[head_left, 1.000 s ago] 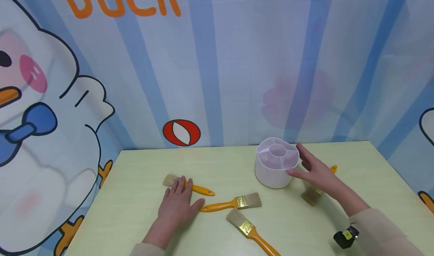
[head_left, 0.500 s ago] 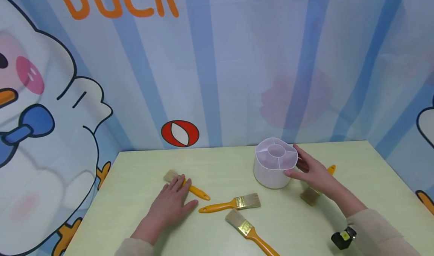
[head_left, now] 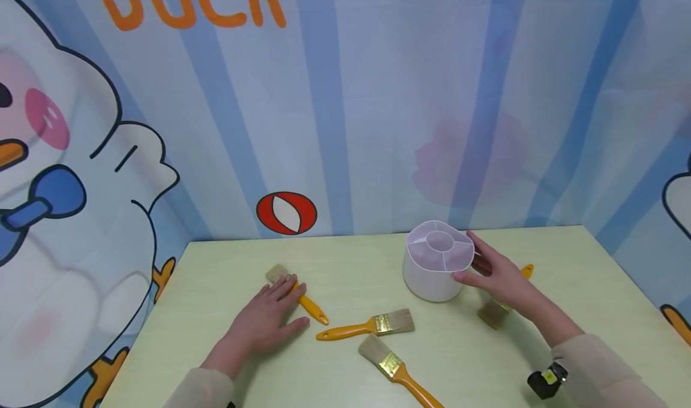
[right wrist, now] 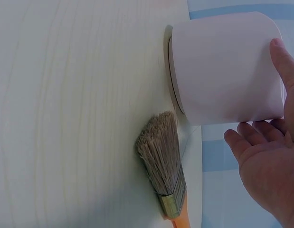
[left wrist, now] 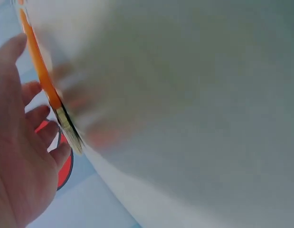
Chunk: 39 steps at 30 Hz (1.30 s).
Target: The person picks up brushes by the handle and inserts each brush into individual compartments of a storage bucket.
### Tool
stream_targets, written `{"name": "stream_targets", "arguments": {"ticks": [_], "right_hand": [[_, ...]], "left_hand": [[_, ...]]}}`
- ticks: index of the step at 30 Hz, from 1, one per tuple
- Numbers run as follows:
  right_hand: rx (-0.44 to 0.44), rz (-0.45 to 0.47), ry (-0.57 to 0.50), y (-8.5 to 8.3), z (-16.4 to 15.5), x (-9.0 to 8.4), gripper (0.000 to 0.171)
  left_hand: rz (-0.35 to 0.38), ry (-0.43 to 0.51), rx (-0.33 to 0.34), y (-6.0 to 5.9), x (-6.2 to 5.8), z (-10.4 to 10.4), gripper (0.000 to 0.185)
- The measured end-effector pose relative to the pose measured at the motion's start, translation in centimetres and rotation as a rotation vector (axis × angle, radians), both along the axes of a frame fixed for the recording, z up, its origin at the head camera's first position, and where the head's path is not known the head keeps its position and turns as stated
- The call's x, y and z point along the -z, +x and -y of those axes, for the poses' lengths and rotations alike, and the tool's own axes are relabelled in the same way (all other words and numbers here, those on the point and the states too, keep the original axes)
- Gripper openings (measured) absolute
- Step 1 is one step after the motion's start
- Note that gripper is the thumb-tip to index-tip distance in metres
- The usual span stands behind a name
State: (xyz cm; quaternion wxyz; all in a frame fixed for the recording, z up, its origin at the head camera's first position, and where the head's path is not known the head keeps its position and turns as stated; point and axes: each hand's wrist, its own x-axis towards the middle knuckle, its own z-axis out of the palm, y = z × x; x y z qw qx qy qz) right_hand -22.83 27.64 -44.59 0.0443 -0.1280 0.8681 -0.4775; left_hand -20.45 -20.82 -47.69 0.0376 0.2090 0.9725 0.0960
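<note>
A paintbrush [head_left: 310, 306] with an orange handle lies at the left of the table, bristles pointing to the back left. My left hand [head_left: 264, 321] rests over its ferrule with the fingers extended, the thumb spread apart from the handle. In the left wrist view, the fingers lie along the same paintbrush [left wrist: 40, 61]. A white round organizer [head_left: 432, 282], its top divided into compartments around a central ring, stands upright at the back right. My right hand [head_left: 499, 279] holds its right side near the rim, thumb at the front and fingers partly hidden behind.
A second paintbrush [head_left: 345, 332] lies across the middle, and a third paintbrush [head_left: 402, 378] slants toward the front. Under my right forearm lies another paintbrush [head_left: 493, 313], partly hidden. A printed curtain [head_left: 378, 108] hangs behind the pale table [head_left: 227, 264].
My left hand has slid slightly left and turned the paintbrush under it, so the handle end swings nearer and leftward. The right hand and organizer stay in place.
</note>
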Motion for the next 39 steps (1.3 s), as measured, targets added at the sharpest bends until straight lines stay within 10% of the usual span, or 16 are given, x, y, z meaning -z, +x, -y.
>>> {"name": "stream_targets", "arguments": {"ticks": [13, 26, 39], "right_hand": [[0.002, 0.005, -0.026, 0.5, -0.7, -0.2, 0.101], [0.014, 0.019, -0.032, 0.5, -0.8, 0.0, 0.103], [0.014, 0.013, -0.043, 0.5, -0.7, -0.1, 0.103]], "left_hand": [[-0.037, 0.003, -0.231, -0.2, 0.3, -4.1, 0.079], [0.07, -0.051, -0.011, -2.7, -0.6, -2.2, 0.075], [0.043, -0.091, 0.042, -3.4, -0.6, -1.6, 0.07]]}}
